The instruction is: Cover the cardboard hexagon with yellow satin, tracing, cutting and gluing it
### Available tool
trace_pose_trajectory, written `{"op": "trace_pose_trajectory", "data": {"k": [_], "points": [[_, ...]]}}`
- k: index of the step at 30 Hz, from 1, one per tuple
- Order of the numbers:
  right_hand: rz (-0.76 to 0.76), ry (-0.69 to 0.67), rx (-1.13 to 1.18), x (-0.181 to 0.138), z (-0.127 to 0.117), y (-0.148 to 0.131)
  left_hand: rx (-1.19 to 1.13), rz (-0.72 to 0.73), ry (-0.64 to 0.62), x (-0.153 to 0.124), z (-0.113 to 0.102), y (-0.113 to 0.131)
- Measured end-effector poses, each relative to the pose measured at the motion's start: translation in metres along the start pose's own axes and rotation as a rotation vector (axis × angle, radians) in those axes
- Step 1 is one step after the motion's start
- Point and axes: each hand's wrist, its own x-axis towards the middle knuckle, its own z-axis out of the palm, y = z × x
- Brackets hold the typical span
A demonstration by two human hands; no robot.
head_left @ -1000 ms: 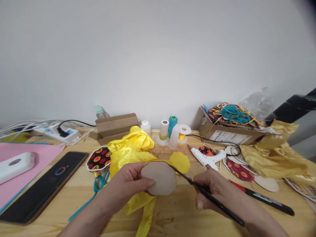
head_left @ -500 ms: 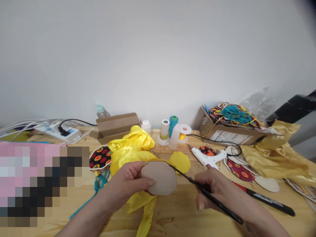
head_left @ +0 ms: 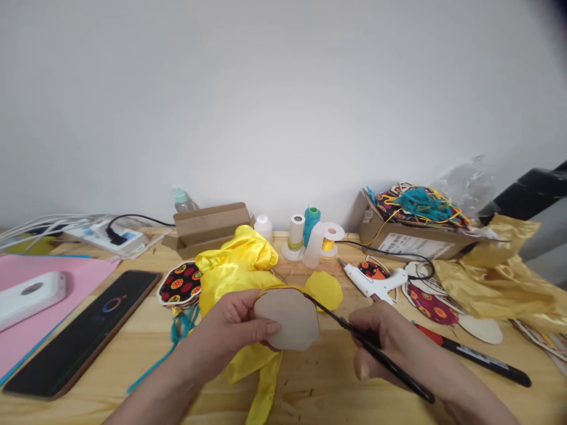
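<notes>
My left hand (head_left: 241, 324) is closed on a flat grey disc (head_left: 290, 321) with a wavy outline, its thumb lying on the face. A thin yellow edge shows along the disc's top; what backs it is hidden. My right hand (head_left: 376, 339) is closed round slim black tweezers (head_left: 330, 311), whose narrow tip meets the disc's upper right edge. Bunched yellow satin fabric (head_left: 237, 260) lies behind and below my left hand. Just beyond the disc is a yellow scalloped piece (head_left: 325, 290) on the table.
A white glue gun (head_left: 374, 280) and a black marker (head_left: 487, 360) lie right. Behind stand thread spools (head_left: 312, 221) and a cardboard box (head_left: 398, 239) of trimmings. At left are a phone (head_left: 80, 336), a power strip (head_left: 126, 241) and patterned pieces (head_left: 179, 284).
Both hands keep nearly the same pose, with the tweezers' tip still at the disc's upper edge. The view has shifted very slightly. The phone area, pixelated before, is now clear.
</notes>
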Motion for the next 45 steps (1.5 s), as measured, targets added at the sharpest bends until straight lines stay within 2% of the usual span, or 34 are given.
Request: {"op": "trace_pose_trajectory", "data": {"k": [8,17,25,33,45], "points": [[0.045,0.004,-0.108,-0.0034,0.0021,-0.0003,0.012,-0.002,0.004,0.0005,0.002,0.001],[0.007,-0.003,-0.14,-0.0041,0.0014,0.0022,0.019,-0.004,-0.009,0.0011,0.0028,-0.0013],[0.015,0.001,-0.091,-0.0024,0.0044,0.0001,0.037,-0.005,-0.008,0.0004,0.0029,-0.0051],[-0.051,-0.011,-0.007,-0.0014,0.0055,-0.0074,0.039,-0.01,-0.006,0.001,0.0017,-0.0056],[0.001,0.029,0.016,0.0021,0.0057,0.0006,0.003,0.012,-0.005,-0.0001,0.0031,-0.0031]]}}
